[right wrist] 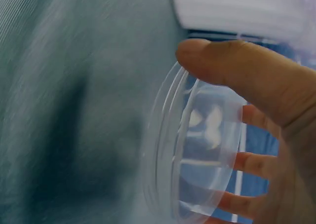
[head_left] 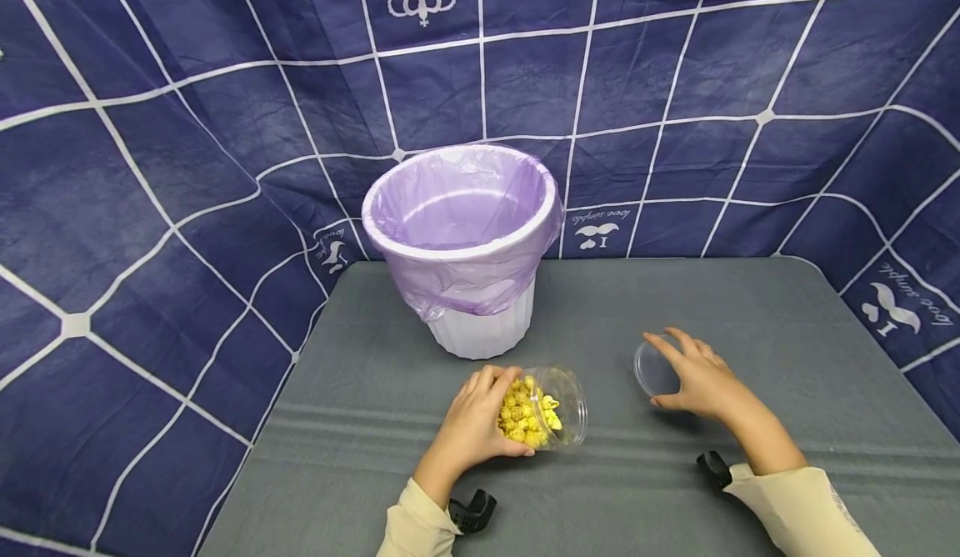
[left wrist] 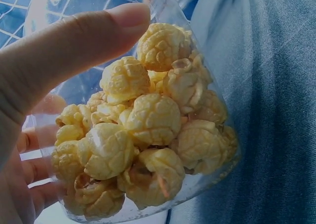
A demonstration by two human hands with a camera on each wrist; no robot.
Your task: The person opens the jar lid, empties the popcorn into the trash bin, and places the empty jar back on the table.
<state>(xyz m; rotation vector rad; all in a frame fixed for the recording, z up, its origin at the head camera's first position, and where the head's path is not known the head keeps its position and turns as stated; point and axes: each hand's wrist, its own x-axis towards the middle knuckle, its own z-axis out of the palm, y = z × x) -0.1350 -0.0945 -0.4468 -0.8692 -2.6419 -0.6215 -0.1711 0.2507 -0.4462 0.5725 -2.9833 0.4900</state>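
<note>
In the head view my left hand (head_left: 472,415) grips a clear plastic jar (head_left: 573,407) tipped on its side, its wide end facing right. Yellow popcorn (head_left: 525,413) fills the part nearest the palm. The left wrist view shows the thumb across the jar wall, round popcorn pieces (left wrist: 153,120) behind it and fingers on the far side. Farther right, my right hand (head_left: 701,378) holds a clear round plastic lid (head_left: 654,369) by its edge. In the right wrist view, thumb and fingers span the ridged lid (right wrist: 197,150), which is apart from the jar.
Behind the left hand stands a white bin (head_left: 480,332) lined with a purple bag (head_left: 480,278). A grey cloth (head_left: 600,499) covers the table. Blue curtains (head_left: 637,82) with white lines rise behind and at both sides.
</note>
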